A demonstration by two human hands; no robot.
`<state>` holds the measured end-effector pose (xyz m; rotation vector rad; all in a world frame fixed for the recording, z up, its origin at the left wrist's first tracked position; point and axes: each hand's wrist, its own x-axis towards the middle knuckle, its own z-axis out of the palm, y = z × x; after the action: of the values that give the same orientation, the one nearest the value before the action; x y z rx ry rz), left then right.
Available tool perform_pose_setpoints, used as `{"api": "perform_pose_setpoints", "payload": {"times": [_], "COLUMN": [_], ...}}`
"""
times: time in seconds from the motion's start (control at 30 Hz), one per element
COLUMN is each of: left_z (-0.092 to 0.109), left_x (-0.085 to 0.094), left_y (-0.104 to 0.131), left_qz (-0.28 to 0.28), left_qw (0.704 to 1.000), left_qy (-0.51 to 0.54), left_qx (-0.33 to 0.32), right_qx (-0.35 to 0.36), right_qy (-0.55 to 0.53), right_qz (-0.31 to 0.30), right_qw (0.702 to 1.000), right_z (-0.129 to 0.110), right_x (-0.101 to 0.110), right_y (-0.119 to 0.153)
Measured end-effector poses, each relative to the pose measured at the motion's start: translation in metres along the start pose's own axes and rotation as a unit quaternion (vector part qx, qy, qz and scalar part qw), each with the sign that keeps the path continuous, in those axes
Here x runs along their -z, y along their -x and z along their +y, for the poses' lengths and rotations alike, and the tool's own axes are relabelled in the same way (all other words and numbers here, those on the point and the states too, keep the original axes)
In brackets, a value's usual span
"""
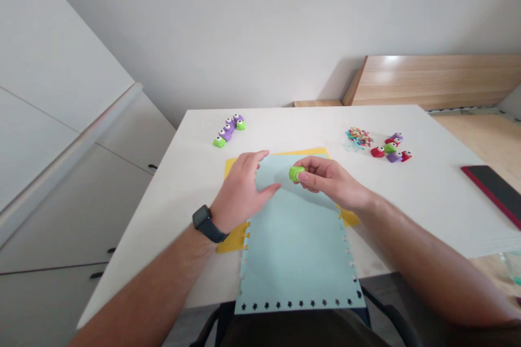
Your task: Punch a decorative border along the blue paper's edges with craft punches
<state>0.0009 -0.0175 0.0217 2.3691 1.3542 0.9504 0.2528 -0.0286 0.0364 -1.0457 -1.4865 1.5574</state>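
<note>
A small green clay piece point(296, 174) is pinched between the thumb and fingers of my right hand point(321, 178), above a light blue sheet point(299, 249) with punched star holes along its edges. My left hand point(246, 184) hovers over the sheet's left side, thumb and fingers apart, holding nothing. A dark watch point(208, 223) is on that wrist. Under the blue sheet lies a yellow sheet point(232, 239), showing at its sides and top. Whether the green piece carries an eye is hidden from this side.
Green and purple clay pieces with eyes point(228, 129) sit in a row at the back left of the white table point(163, 211). Colourful small bits point(359, 137) lie scattered at the back right, beside red, purple and green eyed pieces point(391, 148). A dark, red-edged flat object point(494, 190) rests far right.
</note>
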Motion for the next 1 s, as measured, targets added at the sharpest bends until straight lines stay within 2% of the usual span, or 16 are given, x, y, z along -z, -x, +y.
{"api": "perform_pose_setpoints", "payload": {"times": [0.1, 0.17, 0.27, 0.43, 0.63, 0.8, 1.0], "left_z": [-0.014, -0.021, -0.023, -0.018, -0.016, -0.013, -0.022], "left_x": [-0.003, -0.007, -0.011, -0.012, -0.006, 0.002, 0.026], "left_y": [0.001, 0.000, -0.004, -0.011, -0.016, -0.020, -0.037], "left_qz": [-0.005, -0.028, -0.057, -0.067, -0.069, -0.062, -0.103], "left_qw": [0.993, 0.987, 0.982, 0.974, 0.980, 0.970, 0.967], "left_qy": [-0.072, -0.093, -0.082, -0.037, 0.034, 0.145, 0.150], "left_qx": [0.088, 0.126, 0.158, 0.215, 0.186, 0.187, 0.177], "right_qx": [-0.004, -0.008, -0.024, -0.037, 0.019, 0.087, 0.099], "right_qy": [-0.080, -0.116, -0.164, -0.196, -0.125, -0.028, 0.030], "right_qz": [-0.017, -0.027, -0.038, -0.045, -0.019, 0.059, 0.137], "right_qw": [0.997, 0.993, 0.985, 0.979, 0.992, 0.994, 0.985], "right_z": [-0.001, 0.000, 0.001, 0.000, -0.001, -0.006, -0.014], "right_x": [0.001, 0.001, -0.001, -0.002, 0.004, 0.015, 0.028], "right_y": [0.002, 0.002, 0.002, 0.002, 0.003, 0.001, -0.001]}}
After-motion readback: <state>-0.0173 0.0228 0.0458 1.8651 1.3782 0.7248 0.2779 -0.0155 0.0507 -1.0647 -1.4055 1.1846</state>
